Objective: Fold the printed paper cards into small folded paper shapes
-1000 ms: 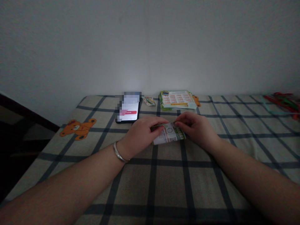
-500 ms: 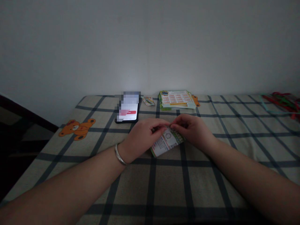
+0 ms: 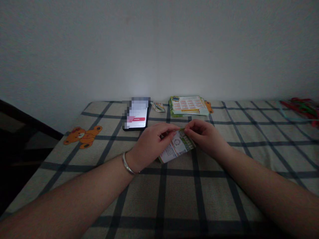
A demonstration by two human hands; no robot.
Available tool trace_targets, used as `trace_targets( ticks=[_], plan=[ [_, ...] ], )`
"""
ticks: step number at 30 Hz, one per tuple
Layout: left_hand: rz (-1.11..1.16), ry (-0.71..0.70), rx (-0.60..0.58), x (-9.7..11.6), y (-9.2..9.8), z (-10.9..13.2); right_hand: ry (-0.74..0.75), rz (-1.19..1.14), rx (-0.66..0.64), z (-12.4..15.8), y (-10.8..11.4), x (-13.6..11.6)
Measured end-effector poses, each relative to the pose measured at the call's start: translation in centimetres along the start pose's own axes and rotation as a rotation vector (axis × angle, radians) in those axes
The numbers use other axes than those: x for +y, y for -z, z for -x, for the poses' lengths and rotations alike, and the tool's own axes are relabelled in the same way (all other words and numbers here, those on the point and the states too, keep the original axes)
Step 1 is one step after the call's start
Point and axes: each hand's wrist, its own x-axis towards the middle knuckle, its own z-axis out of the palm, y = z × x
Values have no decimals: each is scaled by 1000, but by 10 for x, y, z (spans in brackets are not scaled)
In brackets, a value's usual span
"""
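A small printed paper leaflet (image 3: pixel 176 148), white and green, is held between both hands just above the checked cloth (image 3: pixel 174 196). My left hand (image 3: pixel 151 142), with a silver bangle on its wrist, pinches the leaflet's upper left edge. My right hand (image 3: pixel 205 136) pinches its upper right corner. The leaflet tilts down toward the left. Fingers of both hands are pressed together on the paper.
A lit phone (image 3: pixel 136 114) lies beyond my left hand. A stack of printed leaflets (image 3: pixel 188 105) sits by the wall, with a small folded paper (image 3: pixel 158 107) beside it. Red and green strips (image 3: pixel 301 108) lie far right. A bear print (image 3: pixel 82 135) marks the cloth at left.
The leaflet has been turned from lying nearly level to tilting down on the left. Both hands stayed in place, fingers shifting along its top edge.
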Motion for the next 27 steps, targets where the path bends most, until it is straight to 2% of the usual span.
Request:
trace_targets(
  ticks=[5,9,12,18,22,27],
  plan=[
    [-45,-126,11,-1,2,0,33,4,-11,1,-2,0],
    [-39,-155,-20,-2,1,0,61,71,-26,4,-2,-3],
    [5,-73,-53,-2,1,-1,69,99,-3,5,-1,-2],
    [281,257,-37,-6,-2,-3,107,107,154,2,2,6],
    [400,267,43,-14,-4,-5,107,122,229,1,4,6],
    [480,264,82,-15,-5,-7,126,98,252,2,4,7]
  ],
)
